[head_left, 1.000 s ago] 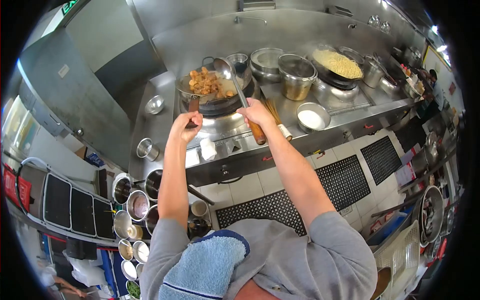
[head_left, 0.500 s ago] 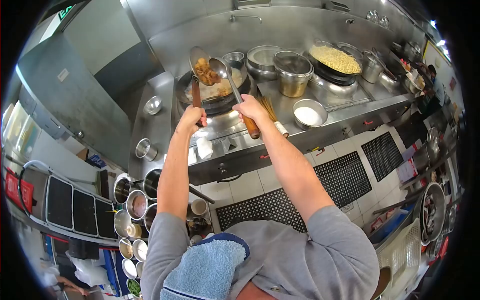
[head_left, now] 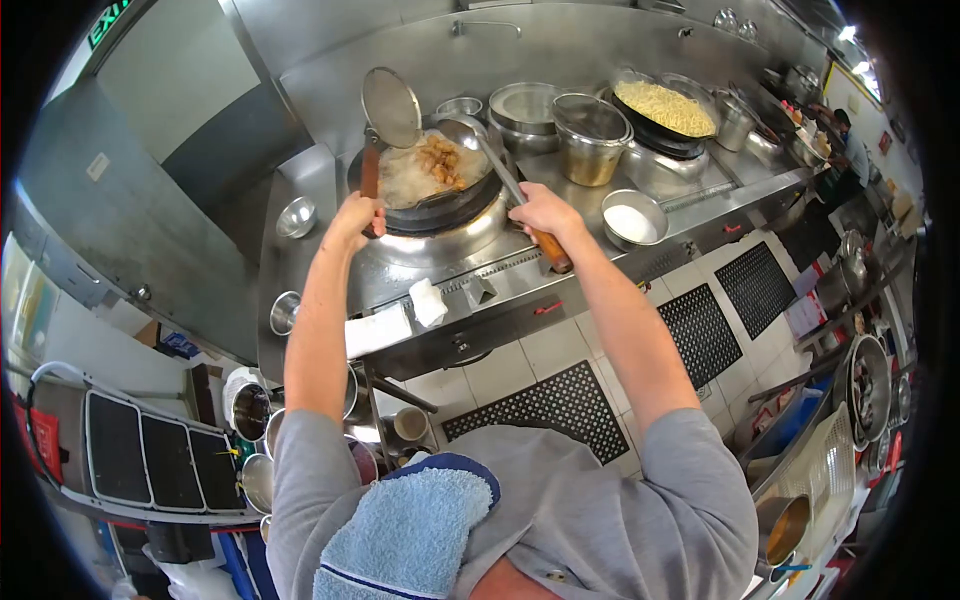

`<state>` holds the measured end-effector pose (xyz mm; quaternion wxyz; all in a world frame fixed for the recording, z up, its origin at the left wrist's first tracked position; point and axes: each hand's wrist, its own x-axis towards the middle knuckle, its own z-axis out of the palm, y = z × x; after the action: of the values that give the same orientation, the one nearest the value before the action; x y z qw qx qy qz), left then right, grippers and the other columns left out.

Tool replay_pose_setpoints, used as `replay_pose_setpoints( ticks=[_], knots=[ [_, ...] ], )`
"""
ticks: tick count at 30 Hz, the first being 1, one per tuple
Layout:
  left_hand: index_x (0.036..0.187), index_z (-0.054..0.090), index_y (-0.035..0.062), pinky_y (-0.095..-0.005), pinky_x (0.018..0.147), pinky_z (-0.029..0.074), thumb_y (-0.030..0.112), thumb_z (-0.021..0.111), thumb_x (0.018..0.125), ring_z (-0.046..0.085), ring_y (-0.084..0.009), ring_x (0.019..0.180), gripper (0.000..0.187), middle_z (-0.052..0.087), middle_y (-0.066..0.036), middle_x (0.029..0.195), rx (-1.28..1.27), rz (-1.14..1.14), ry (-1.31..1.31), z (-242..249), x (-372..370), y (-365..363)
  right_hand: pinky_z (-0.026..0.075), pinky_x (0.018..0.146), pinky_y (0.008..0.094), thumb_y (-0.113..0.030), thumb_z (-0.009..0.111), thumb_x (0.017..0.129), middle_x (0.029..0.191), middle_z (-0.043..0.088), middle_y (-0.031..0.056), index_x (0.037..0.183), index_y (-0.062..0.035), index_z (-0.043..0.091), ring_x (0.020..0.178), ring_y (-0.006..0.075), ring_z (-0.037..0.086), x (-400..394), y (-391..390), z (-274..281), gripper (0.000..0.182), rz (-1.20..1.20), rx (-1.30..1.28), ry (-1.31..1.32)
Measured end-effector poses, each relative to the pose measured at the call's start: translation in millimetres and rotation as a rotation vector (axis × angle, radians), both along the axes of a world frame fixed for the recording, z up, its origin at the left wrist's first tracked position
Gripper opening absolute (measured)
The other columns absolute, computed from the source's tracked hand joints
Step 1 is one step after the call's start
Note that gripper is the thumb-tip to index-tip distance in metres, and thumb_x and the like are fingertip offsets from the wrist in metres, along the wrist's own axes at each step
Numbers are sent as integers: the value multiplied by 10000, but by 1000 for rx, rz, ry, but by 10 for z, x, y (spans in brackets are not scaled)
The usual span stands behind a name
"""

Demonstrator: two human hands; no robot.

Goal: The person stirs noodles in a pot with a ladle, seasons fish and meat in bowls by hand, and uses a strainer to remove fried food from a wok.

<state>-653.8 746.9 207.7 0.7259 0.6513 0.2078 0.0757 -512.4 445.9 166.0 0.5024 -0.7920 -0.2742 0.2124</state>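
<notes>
My left hand point(head_left: 358, 217) is wrapped round the wooden handle of a round strainer point(head_left: 390, 105), which is raised and tilted over the left side of a wok point(head_left: 432, 215). Browned food pieces point(head_left: 440, 163) lie in bubbling, pale liquid in this wok. In my right hand point(head_left: 545, 212) is a long metal ladle point(head_left: 500, 165) with a wooden end; its bowl is over the wok's right rim. A white cloth point(head_left: 428, 302) lies on the counter edge below the wok.
Right of the wok stand a lidded metal pot point(head_left: 588, 150), a bowl of white contents point(head_left: 632, 222) and a wok of noodles point(head_left: 665, 108). A small bowl point(head_left: 296, 217) sits left. Another person point(head_left: 850, 150) stands far right. Black mats point(head_left: 560, 410) cover some floor.
The browned pieces have gone from the strainer into the wok. The strainer is now tilted up with no food visible in it, and the ladle and my right hand have moved right.
</notes>
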Motion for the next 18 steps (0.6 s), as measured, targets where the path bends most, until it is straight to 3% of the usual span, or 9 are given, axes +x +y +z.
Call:
replay_pose_setpoints(
  ticks=[2,6,7,9,10,11,15,18],
  knots=[
    [844,415,11,-309,356,344,-66,436,770,391,-139,392,109,427,-55,586,14,58,-2,-2,30,270,444,395,352,-57,595,772,595,535,102,1043,32,497,454,192,535,-89,-89,159,302,-6,-58,-54],
    [870,437,0,-330,361,343,-63,433,755,409,-174,396,132,441,-78,581,294,40,79,-121,62,935,498,519,406,-82,555,770,691,608,220,1097,37,472,554,283,628,31,-250,105,357,22,-288,-445],
    [864,443,-3,-334,363,344,-63,430,751,415,-181,398,128,443,-83,580,363,30,98,-110,23,1015,510,657,435,-102,548,765,826,633,277,1139,33,457,721,352,661,-169,-313,373,407,40,-387,-389],
    [833,460,-10,-326,385,360,-65,449,755,430,-176,422,97,442,-73,580,460,0,160,-127,-19,1135,500,721,448,-96,546,770,893,633,282,1163,30,448,814,379,647,-375,-393,476,424,35,-470,-496],
    [833,464,-10,-321,393,365,-62,455,766,430,-169,431,85,442,-67,583,316,-1,221,-154,3,1199,496,753,455,-93,545,772,927,633,284,1175,28,444,861,392,640,-384,-431,505,433,33,-511,-553],
    [832,468,-10,-316,402,371,-59,462,778,430,-161,440,73,442,-61,586,174,-2,282,-209,32,1258,509,728,435,-105,561,784,1013,619,275,1344,33,343,862,386,634,-267,-449,362,617,81,-572,-624],
    [854,470,-9,-263,429,380,-35,482,852,427,-117,494,29,452,-38,635,-181,-237,350,-566,87,1329,488,792,470,-46,509,773,989,622,292,1197,42,426,925,410,618,-363,-238,384,441,88,-688,-530],
    [864,467,-17,-218,434,369,-17,478,892,422,-91,521,30,461,-32,682,-619,-171,283,-616,20,1091,492,772,467,-35,516,755,962,623,300,1187,45,434,909,411,621,-231,74,88,447,81,-679,-505]
  ],
)
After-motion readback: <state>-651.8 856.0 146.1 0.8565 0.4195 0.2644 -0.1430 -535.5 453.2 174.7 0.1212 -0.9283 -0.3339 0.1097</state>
